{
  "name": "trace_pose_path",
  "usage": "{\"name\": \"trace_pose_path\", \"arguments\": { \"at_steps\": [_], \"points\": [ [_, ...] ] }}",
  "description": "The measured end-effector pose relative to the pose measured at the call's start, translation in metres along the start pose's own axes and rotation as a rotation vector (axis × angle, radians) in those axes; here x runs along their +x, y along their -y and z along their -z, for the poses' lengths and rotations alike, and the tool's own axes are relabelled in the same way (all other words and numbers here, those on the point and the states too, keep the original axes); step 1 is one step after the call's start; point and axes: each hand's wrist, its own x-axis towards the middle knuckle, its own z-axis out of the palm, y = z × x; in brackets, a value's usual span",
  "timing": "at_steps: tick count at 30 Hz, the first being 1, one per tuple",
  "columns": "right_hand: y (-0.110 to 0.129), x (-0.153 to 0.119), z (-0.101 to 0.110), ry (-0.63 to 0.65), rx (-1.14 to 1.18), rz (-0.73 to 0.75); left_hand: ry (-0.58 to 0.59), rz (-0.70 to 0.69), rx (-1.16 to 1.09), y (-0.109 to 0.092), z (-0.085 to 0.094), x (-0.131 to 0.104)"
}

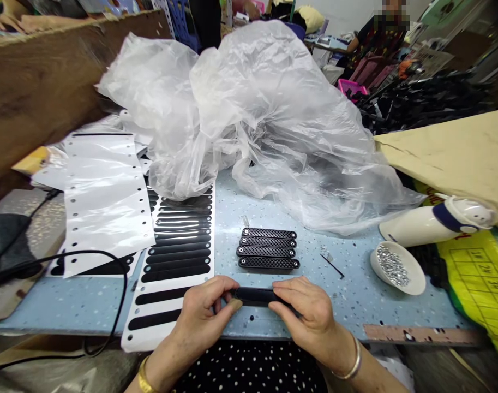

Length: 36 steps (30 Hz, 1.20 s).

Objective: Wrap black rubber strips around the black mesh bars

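Between my hands, near the table's front edge, lies a long black bar. My left hand pinches its left end between thumb and fingers. The right end is gripped the same way by my right hand. Just beyond are several black textured bars with silver fasteners at their ends, lined up side by side. Left of them, a white sheet carries black strips with rounded ends, and two strips lie close to my left hand.
Crumpled clear plastic covers the back. At right are a white bottle, a bowl of small metal pieces and a yellow bag. A black cable loops at left. A person sits behind.
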Motion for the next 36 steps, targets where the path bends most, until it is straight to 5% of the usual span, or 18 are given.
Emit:
{"name": "trace_pose_path", "arguments": {
  "at_steps": [36],
  "points": [
    [-0.0007,0.0088,0.0012,0.143,-0.084,-0.002,-0.014,-0.04,-0.039,-0.0053,0.002,0.003]
  ]
}}
